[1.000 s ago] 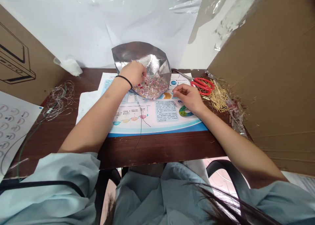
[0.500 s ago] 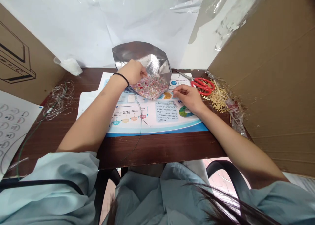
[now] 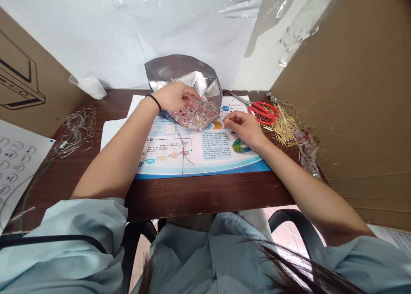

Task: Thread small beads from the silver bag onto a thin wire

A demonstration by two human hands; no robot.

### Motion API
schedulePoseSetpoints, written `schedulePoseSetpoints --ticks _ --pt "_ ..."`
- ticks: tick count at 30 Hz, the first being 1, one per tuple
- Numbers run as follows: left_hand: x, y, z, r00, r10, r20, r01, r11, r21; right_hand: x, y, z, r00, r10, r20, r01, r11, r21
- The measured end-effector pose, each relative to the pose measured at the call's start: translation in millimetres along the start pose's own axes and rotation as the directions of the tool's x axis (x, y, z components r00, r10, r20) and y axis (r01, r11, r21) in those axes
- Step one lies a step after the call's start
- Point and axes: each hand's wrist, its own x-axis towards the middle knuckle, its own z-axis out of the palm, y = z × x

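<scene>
A silvery foil pouch (image 3: 210, 79) lies opened out at the back of the table, with many small pink, red and clear beads (image 3: 195, 117) in it. Above the beads is my left hand (image 3: 180, 97), its fingers loosely bent and apart. Whether a fingertip touches a bead I cannot tell. To the right of the pouch, my right hand (image 3: 244, 126) rests over the printed sheet (image 3: 212, 161), thumb and forefinger pinched together. Whatever is in that pinch is too small to make out. A thin dark thread (image 3: 183, 169) with small pale beads near its top hangs from below the pouch.
Red-handled scissors (image 3: 263, 112) lie beside a heap of gold-coloured sticks (image 3: 284, 127) on the right. Tangled clear line (image 3: 78, 133) lies on the left. Cardboard walls (image 3: 353, 92) stand on both sides. A crumpled white packet (image 3: 91, 87) sits at the back left.
My left hand has shifted slightly right over the beads, and its fingers have spread from a closed bunch. My right hand keeps its pinch in nearly the same place.
</scene>
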Motion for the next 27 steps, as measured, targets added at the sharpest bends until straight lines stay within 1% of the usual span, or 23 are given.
schedulePoseSetpoints --ticks 3,5,7,14,15,17,19,21,24,27 --pt "-2 1 -1.5 0.995 0.094 0.022 -0.087 0.975 -0.203 0 -2 0 1.0 0.008 0.001 -0.008 1.0 -0.001" --pt "-4 2 -1.9 0.991 0.134 0.018 -0.124 0.952 -0.279 0 -1 0 1.0 0.008 0.005 -0.008 1.0 0.012" --pt "-5 3 -1.9 0.989 0.148 0.022 -0.133 0.938 -0.321 0 0 0 1.0 0.004 0.007 -0.004 1.0 0.025" --pt "-8 5 -2.1 0.995 0.102 -0.023 -0.103 0.925 -0.366 -1 -1 -1 1.0 -0.004 0.017 0.004 1.0 0.002" --pt "-7 4 -1.7 0.996 0.078 -0.04 -0.087 0.928 -0.362 -1 -1 -1 1.0 -0.003 0.018 0.003 1.0 -0.003" --pt "-4 2 -0.5 0.994 0.006 -0.112 -0.043 0.942 -0.332 -1 -1 -1 1.0 -0.002 0.017 0.003 1.0 -0.011" --pt "0 -1 0.9 0.978 -0.054 -0.202 -0.006 0.959 -0.285 -1 -1 0 1.0 -0.004 0.016 0.004 1.0 -0.012" --pt "3 -3 2.0 0.964 -0.073 -0.257 0.02 0.979 -0.204 0 0 0 1.0 -0.001 0.019 0.002 1.0 -0.01" --pt "5 -3 3.7 0.96 -0.068 -0.27 0.051 0.996 -0.069 0 0 0 1.0 0.01 0.027 -0.01 1.0 -0.015" --pt "7 -3 7.6 0.968 -0.05 -0.248 0.066 0.996 0.059 -1 -1 0 1.0 0.008 0.024 -0.008 1.0 -0.027"
